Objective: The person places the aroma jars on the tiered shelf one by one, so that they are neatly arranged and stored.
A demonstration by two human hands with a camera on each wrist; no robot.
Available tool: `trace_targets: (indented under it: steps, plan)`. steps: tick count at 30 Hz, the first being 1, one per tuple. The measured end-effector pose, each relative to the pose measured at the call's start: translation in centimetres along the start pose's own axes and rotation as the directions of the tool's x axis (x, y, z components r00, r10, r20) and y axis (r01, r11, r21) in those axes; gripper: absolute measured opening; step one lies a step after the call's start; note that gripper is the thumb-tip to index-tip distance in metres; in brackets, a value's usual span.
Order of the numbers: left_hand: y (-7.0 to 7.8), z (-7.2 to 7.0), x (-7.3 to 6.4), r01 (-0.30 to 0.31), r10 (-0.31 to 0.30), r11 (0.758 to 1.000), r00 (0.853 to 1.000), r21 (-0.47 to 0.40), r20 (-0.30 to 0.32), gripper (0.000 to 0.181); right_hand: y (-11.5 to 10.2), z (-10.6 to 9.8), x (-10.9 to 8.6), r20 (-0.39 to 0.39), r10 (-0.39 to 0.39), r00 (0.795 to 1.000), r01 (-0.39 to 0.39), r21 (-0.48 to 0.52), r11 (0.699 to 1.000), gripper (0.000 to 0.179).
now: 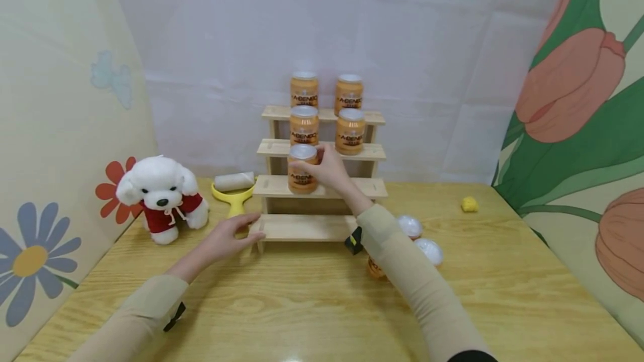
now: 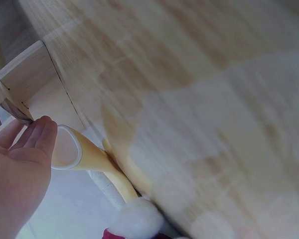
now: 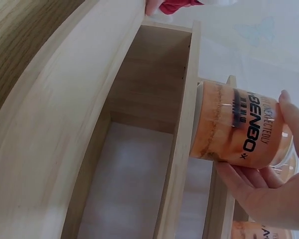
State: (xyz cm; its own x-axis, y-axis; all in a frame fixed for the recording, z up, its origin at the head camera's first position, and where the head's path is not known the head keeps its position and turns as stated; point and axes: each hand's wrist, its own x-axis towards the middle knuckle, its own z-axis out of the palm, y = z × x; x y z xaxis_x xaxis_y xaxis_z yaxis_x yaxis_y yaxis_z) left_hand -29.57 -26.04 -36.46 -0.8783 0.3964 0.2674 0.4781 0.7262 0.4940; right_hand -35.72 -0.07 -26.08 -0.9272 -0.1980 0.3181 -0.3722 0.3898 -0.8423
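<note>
My right hand [image 1: 333, 172] grips an orange jar [image 1: 302, 182] with a silver lid and dark "A-BENBO" lettering. The jar stands upright on the second step from the bottom of a wooden stepped shelf [image 1: 307, 229], near its left half. In the right wrist view, thumb and fingers hold the jar [image 3: 239, 127] around its upper part. My left hand [image 1: 228, 239] holds the left end of the lowest step between thumb and fingers; its fingers [image 2: 42, 134] touch the board's end in the left wrist view. Two jars [image 1: 349, 136] stand on each of the two upper steps.
More silver-lidded jars [image 1: 429, 251] stand on the table right of the shelf, partly behind my right forearm. Left of the shelf are a yellow-handled roller [image 1: 235, 197] and a white plush dog [image 1: 163, 194] in red. A small yellow lump [image 1: 469, 204] lies at the right.
</note>
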Motion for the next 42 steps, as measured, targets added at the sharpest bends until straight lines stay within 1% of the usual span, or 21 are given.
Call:
trace_targets:
  steps: [5,11,16,23,28,37,39,42]
  plan:
    - [0.10,-0.02,0.01,0.008,-0.008,1.000,1.000,-0.001,0.009,0.060,0.05,0.09,-0.11,0.000,0.011,1.000,-0.011,0.023,1.000,0.063]
    - [0.29,-0.12,0.03,0.005,-0.005,1.000,1.000,-0.006,0.010,0.060,-0.05,-0.12,-0.05,0.011,0.032,0.999,-0.033,0.018,0.999,0.064]
    - [0.27,-0.10,0.09,0.006,-0.006,1.000,1.000,-0.010,0.012,0.061,-0.07,-0.20,-0.04,0.007,0.035,0.999,-0.035,0.010,0.999,0.064]
    - [0.23,-0.04,0.11,0.006,-0.006,1.000,1.000,-0.015,0.015,0.061,0.01,-0.17,-0.12,0.002,0.018,1.000,-0.018,0.027,0.999,0.061]
    - [0.20,-0.09,0.10,0.004,-0.003,1.000,1.000,-0.023,0.014,0.061,-0.09,0.05,-0.11,-0.017,0.005,1.000,-0.005,0.009,1.000,0.058]
    - [0.13,-0.17,-0.02,-0.005,0.005,1.000,1.000,-0.001,-0.005,0.058,0.03,0.50,-0.18,-0.047,-0.019,0.999,0.018,-0.016,1.000,0.061]
    - [0.12,-0.14,-0.03,-0.010,0.010,1.000,1.000,0.002,-0.008,0.058,0.16,0.51,-0.19,-0.036,-0.016,0.999,0.016,-0.021,1.000,0.063]
    - [0.07,-0.10,-0.06,-0.012,0.012,1.000,1.000,0.006,-0.010,0.058,0.35,0.40,-0.40,0.002,0.006,1.000,-0.006,-0.020,1.000,0.066]
